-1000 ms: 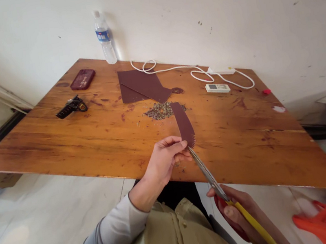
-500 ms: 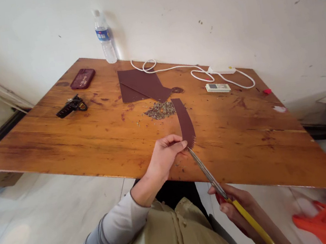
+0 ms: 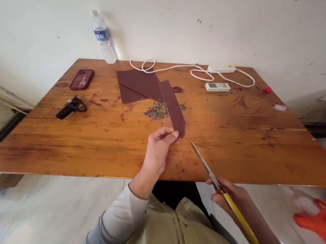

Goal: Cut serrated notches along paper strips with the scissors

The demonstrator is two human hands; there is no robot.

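Observation:
Between thumb and fingers, my left hand (image 3: 161, 146) pinches the near end of a dark maroon strip (image 3: 173, 106), perhaps paper or thin card. Small notches run along the strip's rounded near edge. My right hand (image 3: 232, 197) is closed around a pair of scissors (image 3: 207, 168) with a yellow handle; the blades look closed, and their tip sits apart from the strip, just below and right of it. Beyond the strip lie maroon sheets (image 3: 134, 81), overlapping on the table. A pile of small shredded bits (image 3: 155, 110) is partly hidden behind the strip.
On the wooden table (image 3: 117, 145) are a water bottle (image 3: 103, 40), a maroon phone case (image 3: 82, 79), a black hair clip (image 3: 70, 107), a white power strip with its cord (image 3: 221, 69) and a small white remote (image 3: 217, 87). An orange-red plastic stool (image 3: 323, 218) stands at lower right.
The strip, in my left hand, has moved up and left. The scissors have come away from its notched edge, and their blades now stand clear of it.

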